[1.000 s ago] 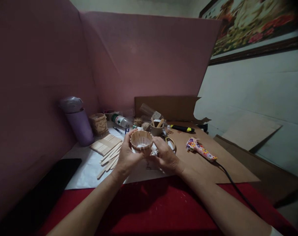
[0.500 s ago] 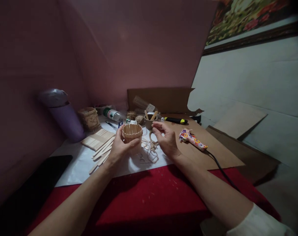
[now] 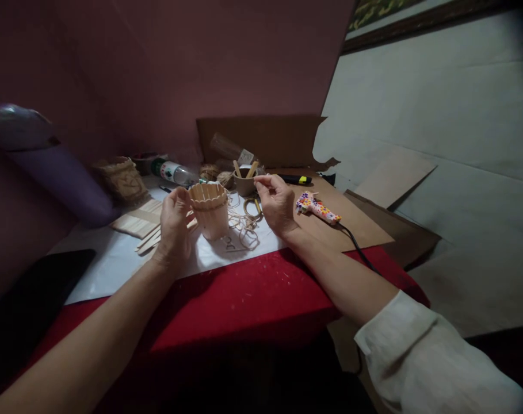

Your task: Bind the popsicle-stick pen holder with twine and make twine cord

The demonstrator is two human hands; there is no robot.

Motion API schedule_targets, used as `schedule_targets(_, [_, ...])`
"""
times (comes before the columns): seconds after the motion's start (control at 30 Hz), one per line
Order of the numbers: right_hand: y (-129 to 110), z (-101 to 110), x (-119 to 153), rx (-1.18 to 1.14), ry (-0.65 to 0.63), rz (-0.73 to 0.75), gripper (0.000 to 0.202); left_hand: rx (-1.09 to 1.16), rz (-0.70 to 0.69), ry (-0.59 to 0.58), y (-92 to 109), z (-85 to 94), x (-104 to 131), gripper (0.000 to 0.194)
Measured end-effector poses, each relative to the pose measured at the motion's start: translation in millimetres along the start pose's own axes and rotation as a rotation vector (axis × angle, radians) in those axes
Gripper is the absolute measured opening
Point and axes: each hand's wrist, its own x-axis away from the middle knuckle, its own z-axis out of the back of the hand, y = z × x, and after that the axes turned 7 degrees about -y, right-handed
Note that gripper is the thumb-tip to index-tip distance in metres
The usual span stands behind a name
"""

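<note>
A small cup of upright craft sticks (image 3: 210,215), with a scalloped rim and a twine band near the top, stands on the white paper between my hands. My left hand (image 3: 174,227) is beside its left side, fingers curled in and thumb pressed against them near the rim; what they pinch, if anything, is hidden. To the right of the cup, my right hand (image 3: 276,204) is raised with thumb and fingertips pinched together, and anything between them is too small to make out. Loose twine (image 3: 246,230) lies tangled behind and right of the cup. A ring-shaped thing (image 3: 245,208) lies near my right hand.
A floral glue gun (image 3: 317,208) with a black cable lies on cardboard (image 3: 356,227) at right. Behind are a pot with sticks (image 3: 244,185), twine balls (image 3: 209,171), a plastic bottle (image 3: 170,171) and a utility knife (image 3: 298,179). Craft sticks (image 3: 134,219) and a purple tumbler (image 3: 67,178) are left.
My left hand has let go of the cup's wall and moved to its left side, fingers curling closed. The right hand's fingers have drawn into a pinch. The view has shifted.
</note>
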Motion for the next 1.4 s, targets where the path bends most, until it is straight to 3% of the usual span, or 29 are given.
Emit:
schedule_targets(0.3, [-2,-2,4,0.133,-0.084,0.063,0.012,-0.056,0.020,0.062,-7,6.2,-6,0.054])
schedule_targets(0.97, [-9,-4,11,0.130,-0.141,0.060,0.015,0.074,0.190,-0.032,3,4.2,3,0.061])
schedule_targets(1.23, [-6,-4,11,0.142,-0.149,0.069,0.014,0.091,0.181,-0.052,4,6.1,3,0.065])
schedule_targets(1.4, [-1,-4,10,0.153,-0.164,0.094,0.015,0.131,0.208,0.023,5,6.0,1,0.065])
